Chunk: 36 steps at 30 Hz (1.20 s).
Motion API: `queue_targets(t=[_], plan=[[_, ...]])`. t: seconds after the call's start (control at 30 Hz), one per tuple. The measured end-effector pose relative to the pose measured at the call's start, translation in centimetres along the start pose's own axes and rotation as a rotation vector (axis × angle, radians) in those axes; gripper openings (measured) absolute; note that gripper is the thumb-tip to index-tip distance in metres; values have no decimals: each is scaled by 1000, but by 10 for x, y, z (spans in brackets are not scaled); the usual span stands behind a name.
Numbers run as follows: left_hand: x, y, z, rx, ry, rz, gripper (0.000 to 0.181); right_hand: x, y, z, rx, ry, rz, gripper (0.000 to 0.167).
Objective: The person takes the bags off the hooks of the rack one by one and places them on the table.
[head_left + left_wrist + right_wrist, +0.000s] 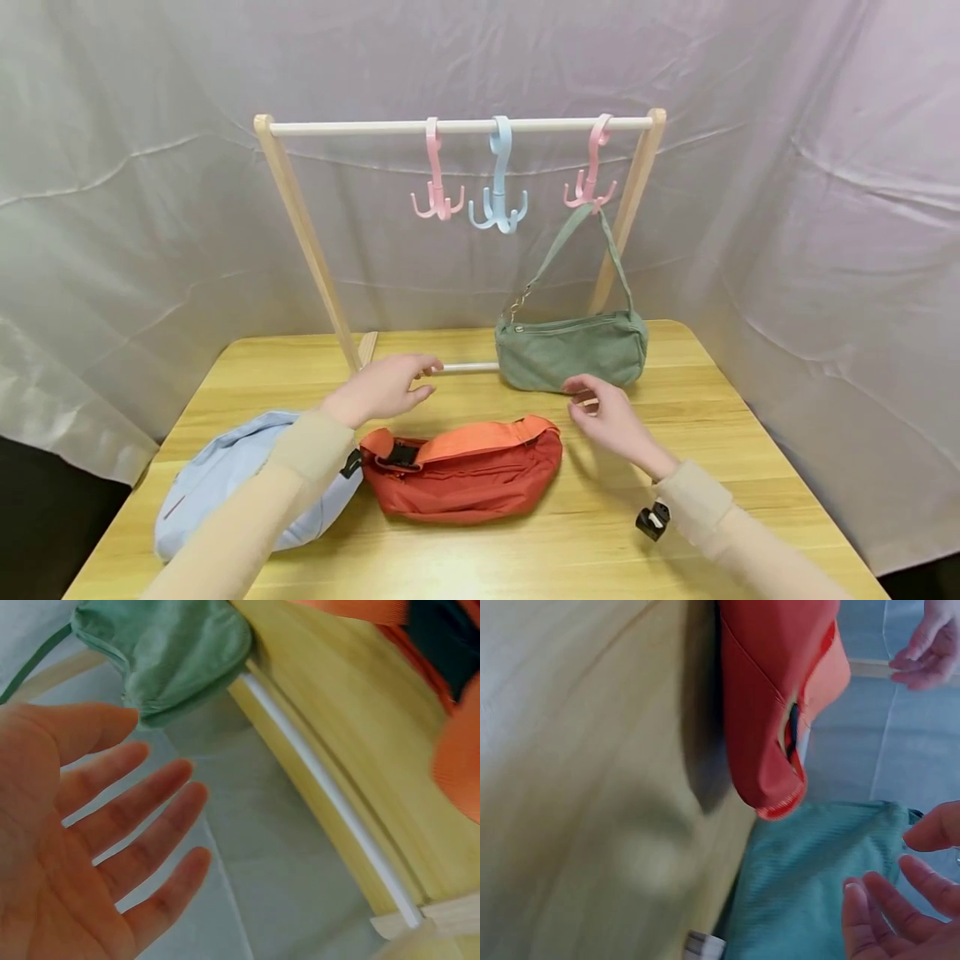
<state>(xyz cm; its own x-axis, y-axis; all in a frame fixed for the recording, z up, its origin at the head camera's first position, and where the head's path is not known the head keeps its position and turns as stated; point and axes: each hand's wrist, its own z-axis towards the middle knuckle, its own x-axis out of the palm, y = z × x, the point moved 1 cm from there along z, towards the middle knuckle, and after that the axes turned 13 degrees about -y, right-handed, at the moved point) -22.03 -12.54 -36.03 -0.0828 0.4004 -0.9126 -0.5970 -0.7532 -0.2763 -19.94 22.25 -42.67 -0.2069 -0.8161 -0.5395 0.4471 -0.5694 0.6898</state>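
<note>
A green bag [573, 352] hangs by its strap from the right pink hook [591, 171], its body at the table's back. Just in front of it is my right hand [611, 417], fingers loosely bent and holding nothing. My left hand [386, 387] hovers above the table behind a red bag [468, 483] with an orange strap; in the left wrist view its fingers [142, 825] are spread with nothing between them. A light blue bag [225, 475] lies at the left, partly hidden by my left sleeve.
A rack with a white top bar [352, 128] and wooden legs stands at the back of the table [480, 558]. Another pink hook [435, 179] and a blue hook [499, 183] hang from the bar with nothing on them. Grey curtains surround the table.
</note>
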Motion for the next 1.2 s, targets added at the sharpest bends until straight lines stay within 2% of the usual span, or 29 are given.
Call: queue_targets(t=[0.17, 0.4, 0.8, 1.2], plan=[[-4, -11, 17, 4, -79, -6, 36, -8, 5, 7, -93, -98, -17, 29], [-10, -22, 38, 36, -191, -39, 33, -21, 12, 20, -189, -191, -43, 29], [-23, -46, 71, 41, -308, -122, 36, -39, 26, 47, -252, -299, -41, 31], [-24, -70, 95, 61, -383, -177, 35, -50, 36, 65, -288, -379, -82, 29]])
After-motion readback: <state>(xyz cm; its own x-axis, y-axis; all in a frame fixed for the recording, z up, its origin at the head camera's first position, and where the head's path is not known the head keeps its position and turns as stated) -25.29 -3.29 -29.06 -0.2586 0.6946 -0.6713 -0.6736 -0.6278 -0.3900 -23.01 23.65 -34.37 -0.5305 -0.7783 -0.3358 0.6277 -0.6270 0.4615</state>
